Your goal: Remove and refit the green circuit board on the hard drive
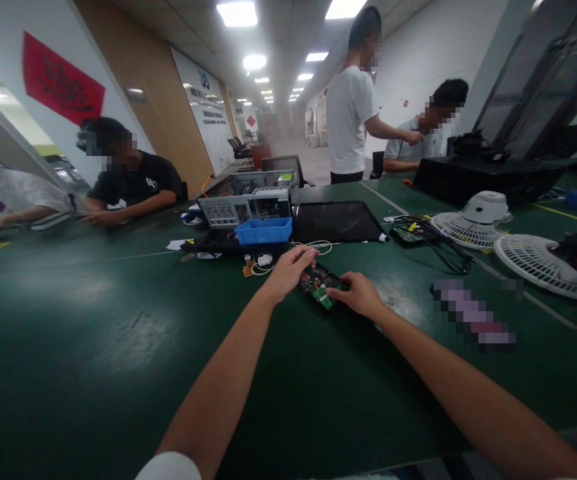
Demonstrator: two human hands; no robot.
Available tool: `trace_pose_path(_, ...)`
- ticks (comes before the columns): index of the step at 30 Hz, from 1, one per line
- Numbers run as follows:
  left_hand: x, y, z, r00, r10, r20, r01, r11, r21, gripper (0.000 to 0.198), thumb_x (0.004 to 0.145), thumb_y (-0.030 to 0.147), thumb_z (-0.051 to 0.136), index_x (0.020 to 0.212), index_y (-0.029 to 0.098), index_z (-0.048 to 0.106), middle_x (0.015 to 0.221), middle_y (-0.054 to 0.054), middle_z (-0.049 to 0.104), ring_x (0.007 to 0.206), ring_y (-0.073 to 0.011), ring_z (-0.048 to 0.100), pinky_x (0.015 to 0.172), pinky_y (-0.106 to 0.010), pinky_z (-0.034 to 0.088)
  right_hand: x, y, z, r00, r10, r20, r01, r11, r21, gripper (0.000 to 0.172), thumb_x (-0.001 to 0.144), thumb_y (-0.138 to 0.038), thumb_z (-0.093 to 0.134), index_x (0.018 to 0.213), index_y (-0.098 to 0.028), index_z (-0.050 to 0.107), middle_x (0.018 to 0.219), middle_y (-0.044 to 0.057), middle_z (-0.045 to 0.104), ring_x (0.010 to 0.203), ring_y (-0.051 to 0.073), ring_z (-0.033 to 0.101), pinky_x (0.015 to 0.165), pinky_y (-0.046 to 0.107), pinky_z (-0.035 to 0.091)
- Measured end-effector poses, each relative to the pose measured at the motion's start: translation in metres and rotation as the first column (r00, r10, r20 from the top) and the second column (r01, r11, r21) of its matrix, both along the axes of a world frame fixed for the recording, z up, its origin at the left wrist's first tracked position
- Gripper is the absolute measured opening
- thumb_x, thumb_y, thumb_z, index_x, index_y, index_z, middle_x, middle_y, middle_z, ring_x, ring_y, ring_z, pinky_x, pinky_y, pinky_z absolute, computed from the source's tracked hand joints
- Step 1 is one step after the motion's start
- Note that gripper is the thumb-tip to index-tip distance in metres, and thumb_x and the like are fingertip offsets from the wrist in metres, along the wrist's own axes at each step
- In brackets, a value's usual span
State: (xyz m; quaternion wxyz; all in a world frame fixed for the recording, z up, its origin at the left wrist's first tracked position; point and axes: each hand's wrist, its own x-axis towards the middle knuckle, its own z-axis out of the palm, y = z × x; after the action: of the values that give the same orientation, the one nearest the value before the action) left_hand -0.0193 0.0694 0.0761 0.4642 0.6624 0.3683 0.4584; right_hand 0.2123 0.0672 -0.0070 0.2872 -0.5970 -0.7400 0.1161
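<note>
A small opened device with a green circuit board in a dark casing lies on the green table in front of me. My left hand is closed in a pinch over the device's upper left part. From its fingertips a slim dark tool seems to point down at the board; its kind is too small to tell. My right hand grips the device's right edge, with the thumb on top of the board and the other fingers round the side.
Behind the device stand a blue bin, an open computer case and a flat dark screen panel. On the right lie cables, white fan parts and a blurred-out flat object. Several people are around the table.
</note>
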Motion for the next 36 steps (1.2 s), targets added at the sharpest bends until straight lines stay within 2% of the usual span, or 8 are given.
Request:
trace_pose_path(6, 0.0, 0.001, -0.001, 0.996, -0.01, 0.088, 0.015, 0.999, -0.046, 0.037, 0.092, 0.05, 0.064, 0.114, 0.02, 0.061, 0.098, -0.007, 0.069, 0.096, -0.0204, 0.066, 0.069, -0.027, 0.055, -0.001, 0.002, -0.001, 0.999, 0.003, -0.032, -0.004, 0.999, -0.031, 0.047, 0.078, -0.064, 0.073, 0.1, -0.022, 0.072, 0.095, 0.007, 0.071, 0.085, 0.025, 0.065, 0.07, 0.033, 0.045)
trace_pose_path(12, -0.002, 0.003, -0.004, 0.984, -0.018, 0.177, 0.039, 0.992, -0.117, 0.036, 0.09, 0.047, 0.069, 0.106, 0.018, 0.055, 0.103, -0.012, 0.072, 0.099, -0.0241, 0.069, 0.07, -0.03, 0.056, -0.001, 0.008, -0.001, 0.998, 0.052, -0.038, -0.054, 0.997, -0.06, 0.045, 0.082, -0.058, 0.072, 0.109, -0.021, 0.071, 0.105, 0.008, 0.072, 0.094, 0.024, 0.065, 0.074, 0.031, 0.046)
trace_pose_path(19, -0.002, 0.0, 0.0, 0.967, -0.077, 0.244, 0.121, 0.978, -0.17, 0.029, 0.091, 0.043, 0.068, 0.103, 0.017, 0.059, 0.109, -0.014, 0.071, 0.103, -0.0257, 0.068, 0.072, -0.032, 0.056, 0.003, 0.008, -0.004, 0.993, 0.084, -0.082, -0.088, 0.995, -0.049, 0.049, 0.082, -0.055, 0.073, 0.117, -0.019, 0.07, 0.112, 0.009, 0.071, 0.098, 0.024, 0.065, 0.08, 0.032, 0.049)
trace_pose_path(27, -0.001, -0.002, 0.005, 0.976, -0.012, 0.216, 0.048, 0.986, -0.161, 0.026, 0.086, 0.042, 0.068, 0.095, 0.018, 0.07, 0.109, -0.009, 0.063, 0.101, -0.0222, 0.059, 0.067, -0.026, 0.055, 0.005, 0.011, -0.01, 0.99, 0.088, -0.108, -0.093, 0.995, -0.043, 0.047, 0.083, -0.056, 0.071, 0.116, -0.023, 0.071, 0.113, 0.009, 0.071, 0.098, 0.025, 0.066, 0.079, 0.033, 0.049)
trace_pose_path(31, 0.002, -0.003, 0.005, 0.971, -0.042, 0.234, 0.084, 0.981, -0.174, 0.027, 0.085, 0.043, 0.067, 0.095, 0.018, 0.071, 0.107, -0.008, 0.062, 0.098, -0.0223, 0.058, 0.062, -0.025, 0.053, 0.005, 0.011, -0.013, 0.99, 0.091, -0.112, -0.094, 0.995, -0.018, 0.046, 0.084, -0.055, 0.07, 0.117, -0.023, 0.07, 0.113, 0.009, 0.07, 0.099, 0.025, 0.066, 0.08, 0.033, 0.05)
trace_pose_path(36, 0.007, -0.006, 0.004, 0.957, -0.057, 0.283, 0.112, 0.976, -0.184, 0.03, 0.087, 0.046, 0.068, 0.096, 0.018, 0.071, 0.105, -0.007, 0.06, 0.097, -0.0213, 0.057, 0.07, -0.03, 0.058, 0.005, 0.01, -0.014, 0.99, 0.088, -0.108, -0.088, 0.996, 0.007, 0.047, 0.084, -0.056, 0.069, 0.116, -0.022, 0.07, 0.11, 0.009, 0.071, 0.099, 0.025, 0.066, 0.082, 0.035, 0.05)
